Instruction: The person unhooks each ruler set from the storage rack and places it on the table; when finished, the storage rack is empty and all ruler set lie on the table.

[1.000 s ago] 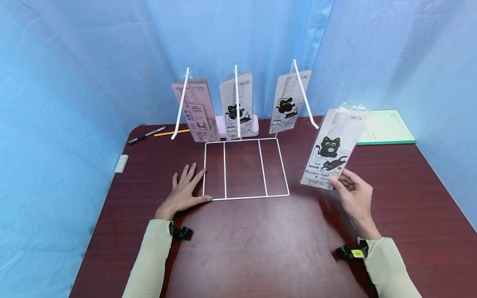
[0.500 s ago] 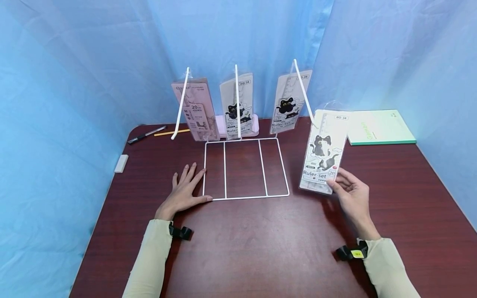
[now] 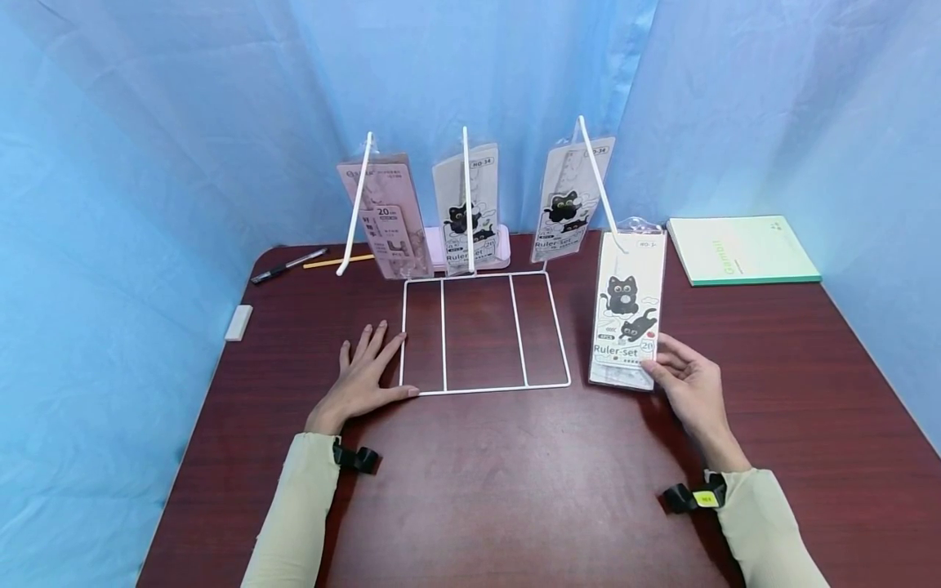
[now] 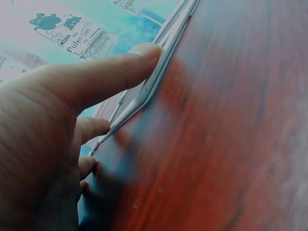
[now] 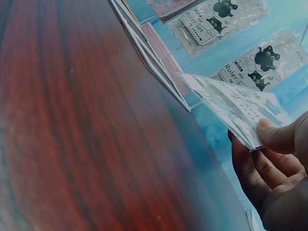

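My right hand (image 3: 691, 388) pinches the lower right corner of a ruler set pack (image 3: 625, 327), a clear sleeve with a black-cat card. The pack stands nearly upright beside the rack, its top overlapping the tip of the right prong in the head view. My left hand (image 3: 363, 380) lies with spread fingers on the left front corner of a white wire rack (image 3: 481, 390), thumb on the front bar. On the rack's three prongs hang a pink ruler pack (image 3: 390, 216), a cat ruler set (image 3: 481, 175) in the middle and another cat ruler set (image 3: 569, 233) at right.
A green-edged notebook (image 3: 746, 249) lies at the back right of the dark red table (image 3: 470, 506). Toward the back left are a black pen (image 3: 288, 266), a yellow pencil (image 3: 338, 261) and a white eraser (image 3: 238, 322). Behind the rack is a pale pink case (image 3: 503, 249).
The ruler set pack in my right hand has moved left and slightly down, turning from a tilt to nearly upright. More of the notebook shows. My left hand stays in place.
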Demonstrator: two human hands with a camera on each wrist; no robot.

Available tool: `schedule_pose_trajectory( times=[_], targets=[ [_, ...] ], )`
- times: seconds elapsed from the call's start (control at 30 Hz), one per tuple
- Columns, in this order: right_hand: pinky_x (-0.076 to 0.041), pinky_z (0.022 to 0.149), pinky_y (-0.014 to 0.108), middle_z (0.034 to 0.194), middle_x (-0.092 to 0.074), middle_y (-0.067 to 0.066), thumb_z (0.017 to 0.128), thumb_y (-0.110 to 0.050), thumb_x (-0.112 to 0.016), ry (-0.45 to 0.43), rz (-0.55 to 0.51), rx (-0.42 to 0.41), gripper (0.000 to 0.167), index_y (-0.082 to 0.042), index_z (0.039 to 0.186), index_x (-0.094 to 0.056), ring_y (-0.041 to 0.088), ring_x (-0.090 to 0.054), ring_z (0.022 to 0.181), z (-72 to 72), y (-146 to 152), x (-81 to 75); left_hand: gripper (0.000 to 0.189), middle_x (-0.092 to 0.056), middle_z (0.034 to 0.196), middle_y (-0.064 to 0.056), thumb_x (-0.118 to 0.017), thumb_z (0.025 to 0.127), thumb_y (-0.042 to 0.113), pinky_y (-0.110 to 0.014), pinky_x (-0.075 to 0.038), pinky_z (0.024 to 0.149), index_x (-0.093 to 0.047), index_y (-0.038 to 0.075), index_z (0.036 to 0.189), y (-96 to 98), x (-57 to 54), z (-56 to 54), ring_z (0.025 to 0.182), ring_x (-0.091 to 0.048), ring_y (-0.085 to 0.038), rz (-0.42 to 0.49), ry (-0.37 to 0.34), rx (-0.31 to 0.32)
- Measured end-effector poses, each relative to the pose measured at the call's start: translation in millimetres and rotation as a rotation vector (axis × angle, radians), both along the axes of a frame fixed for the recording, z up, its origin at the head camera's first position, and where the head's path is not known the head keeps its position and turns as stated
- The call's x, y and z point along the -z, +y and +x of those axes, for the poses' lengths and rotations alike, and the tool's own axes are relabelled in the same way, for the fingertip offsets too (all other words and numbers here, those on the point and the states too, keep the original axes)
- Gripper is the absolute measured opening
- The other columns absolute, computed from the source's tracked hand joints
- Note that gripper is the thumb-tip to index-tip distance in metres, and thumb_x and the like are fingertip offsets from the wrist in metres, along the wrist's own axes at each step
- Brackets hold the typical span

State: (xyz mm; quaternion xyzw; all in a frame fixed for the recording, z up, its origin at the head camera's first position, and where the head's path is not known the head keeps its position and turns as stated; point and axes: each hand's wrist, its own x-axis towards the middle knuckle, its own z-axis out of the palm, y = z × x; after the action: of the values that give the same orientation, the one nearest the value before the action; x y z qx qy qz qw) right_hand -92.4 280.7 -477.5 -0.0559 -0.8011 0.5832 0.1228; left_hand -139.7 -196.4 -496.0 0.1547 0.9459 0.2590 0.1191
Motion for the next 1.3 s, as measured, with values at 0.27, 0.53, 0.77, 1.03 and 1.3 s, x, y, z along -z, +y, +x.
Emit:
schedule_pose_trajectory(
  times=[0.27,0.53,0.77,1.03,1.3],
  targets=[
    [-0.051,0.057,0.009,0.075,-0.069,-0.023,0.089,0.009,-0.068,-0.040,0.010,-0.074,0.048,0.018,0.133,-0.052,-0.011,-0.066,0.068,0.0,2,4.9,0.099,-0.006,0.170,-0.017,-0.074,0.082,0.056,-0.072,0.005,0.119,-0.026,0.021,0.161,0.0,0.8,-0.1,0.158,0.002,-0.041,-0.004,0.018,0.003],
    [-0.050,0.053,0.015,0.078,-0.069,-0.025,0.092,0.002,-0.068,-0.146,0.047,-0.145,0.051,0.014,0.138,-0.051,-0.008,-0.064,0.067,2.8,5,7.1,0.099,-0.005,0.171,-0.016,-0.074,0.082,0.057,-0.072,0.005,0.119,-0.025,0.022,0.161,-0.5,1.2,-0.5,0.158,0.003,-0.040,-0.009,0.011,0.006],
    [-0.051,0.053,0.019,0.078,-0.067,-0.026,0.094,-0.003,-0.067,-0.221,0.100,-0.162,0.050,0.008,0.140,-0.052,-0.006,-0.063,0.067,3.8,7,7.2,0.100,-0.003,0.171,-0.014,-0.074,0.083,0.057,-0.070,0.007,0.120,-0.023,0.023,0.161,-1.2,1.0,-1.1,0.158,0.005,-0.039,-0.007,-0.002,0.008],
    [-0.051,0.052,0.021,0.076,-0.068,-0.023,0.095,-0.004,-0.065,-0.282,0.138,-0.212,0.050,0.011,0.141,-0.050,-0.003,-0.060,0.062,-2.3,8,3.1,0.100,-0.002,0.171,-0.013,-0.074,0.083,0.057,-0.070,0.008,0.120,-0.023,0.023,0.161,-1.6,1.1,-1.6,0.158,0.006,-0.038,-0.008,-0.005,0.008],
    [-0.056,0.053,0.026,0.089,-0.076,0.009,0.097,-0.006,-0.063,-0.316,0.174,-0.247,0.052,0.013,0.142,-0.047,-0.002,-0.062,0.062,-7.5,8,-2.0,0.099,-0.002,0.171,-0.014,-0.074,0.083,0.056,-0.070,0.008,0.120,-0.023,0.022,0.161,-2.1,2.1,-1.5,0.158,0.006,-0.039,-0.006,-0.005,0.006]
  ],
)
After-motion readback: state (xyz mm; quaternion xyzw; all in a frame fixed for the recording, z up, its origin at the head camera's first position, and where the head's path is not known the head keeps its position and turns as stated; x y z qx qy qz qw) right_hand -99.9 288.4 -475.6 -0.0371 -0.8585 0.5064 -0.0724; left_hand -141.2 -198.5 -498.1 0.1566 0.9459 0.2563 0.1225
